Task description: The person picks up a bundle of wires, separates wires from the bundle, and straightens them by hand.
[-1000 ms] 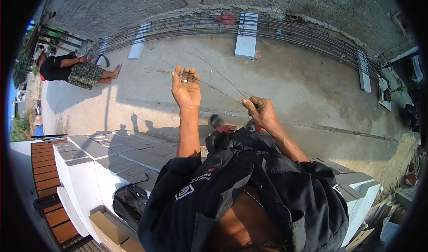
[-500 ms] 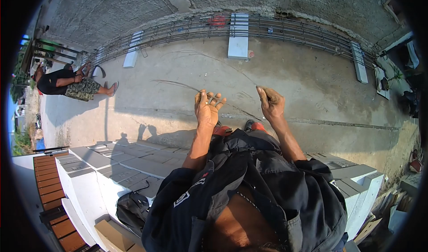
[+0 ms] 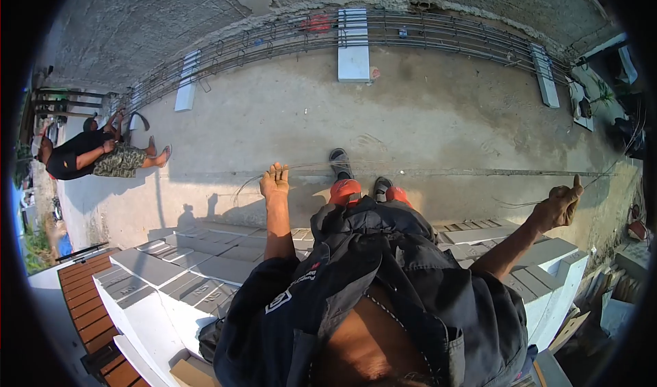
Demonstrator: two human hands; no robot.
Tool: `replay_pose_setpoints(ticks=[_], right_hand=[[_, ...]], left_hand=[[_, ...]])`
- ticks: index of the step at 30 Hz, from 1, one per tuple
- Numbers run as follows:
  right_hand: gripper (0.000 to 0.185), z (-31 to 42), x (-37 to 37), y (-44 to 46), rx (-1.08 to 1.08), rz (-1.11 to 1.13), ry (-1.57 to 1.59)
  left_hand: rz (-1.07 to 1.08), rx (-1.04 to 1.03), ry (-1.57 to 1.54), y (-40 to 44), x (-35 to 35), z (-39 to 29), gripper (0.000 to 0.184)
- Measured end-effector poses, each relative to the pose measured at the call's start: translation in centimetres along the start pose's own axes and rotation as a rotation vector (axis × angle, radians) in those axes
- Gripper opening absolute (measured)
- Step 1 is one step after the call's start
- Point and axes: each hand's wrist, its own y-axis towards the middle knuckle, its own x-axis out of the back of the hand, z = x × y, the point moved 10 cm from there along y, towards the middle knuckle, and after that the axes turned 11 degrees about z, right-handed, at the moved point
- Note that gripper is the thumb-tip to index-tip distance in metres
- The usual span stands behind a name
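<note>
My left hand point(image 3: 276, 182) is held out left of my feet, palm up, its fingers curled around thin wires point(image 3: 311, 164) that stretch right over my shoe and droop at the left end. Far to the right, my right hand point(image 3: 560, 205) is closed on another thin wire point(image 3: 523, 203), which trails left and also rises past the fingers toward the upper right. Both hands are well apart. Beyond them a long rebar cage point(image 3: 438, 32) rests on pale blocks, with the middle block point(image 3: 352, 58) straight ahead.
Two people are crouched or bent at the left end of the cage; one wears camouflage shorts point(image 3: 120, 161). Stacked pale blocks point(image 3: 154, 267) lie close around me. A rough concrete wall point(image 3: 171, 21) runs behind the cage. A groove crosses the floor near my shoes point(image 3: 340, 160).
My hands have moved widely apart, the right one far to the right with its wire. My left hand has shifted left and lower. My feet now show more fully.
</note>
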Motion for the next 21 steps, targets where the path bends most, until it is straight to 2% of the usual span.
replay_pose_setpoints(ticks=[1,5,7,9,14,16,18,20,21], right_hand=[[0.037,0.7,0.3,0.4,0.047,0.028,-0.093],[0.038,-1.2,0.2,-1.5,-0.055,0.035,-0.138],[0.037,-2.3,0.1,-3.9,-0.114,0.01,-0.307],[0.033,-3.2,-0.3,-6.4,-0.046,0.027,-0.48],[0.028,-3.5,-5.7,-12.1,-0.101,0.161,-0.607],[0.025,-4.1,-7.8,-14.0,-0.138,0.246,-0.558],[0.022,-4.2,-10.0,-16.1,-0.259,0.25,-0.465],[0.022,-3.5,-12.4,-18.0,-0.269,0.271,-0.44],[0.022,-3.3,-13.5,-19.0,-0.312,0.276,-0.444]], left_hand=[[-0.022,0.02,0.013,1.8,0.2,0.3,0.027],[-0.086,0.108,0.1,7.1,-1.1,3.8,0.034],[-0.089,0.165,0.114,9.4,-3.1,6.1,0.038],[-0.079,0.237,0.093,12.3,-5.0,8.7,0.042],[-0.026,0.314,-0.011,19.0,-15.4,14.6,0.044],[0.0,0.313,-0.007,21.4,-20.5,16.2,0.045],[0.134,0.35,-0.053,25.0,-25.6,18.1,0.046],[0.139,0.471,0.036,27.0,-29.5,20.0,0.048],[0.173,0.453,0.119,28.2,-30.6,20.8,0.049]])
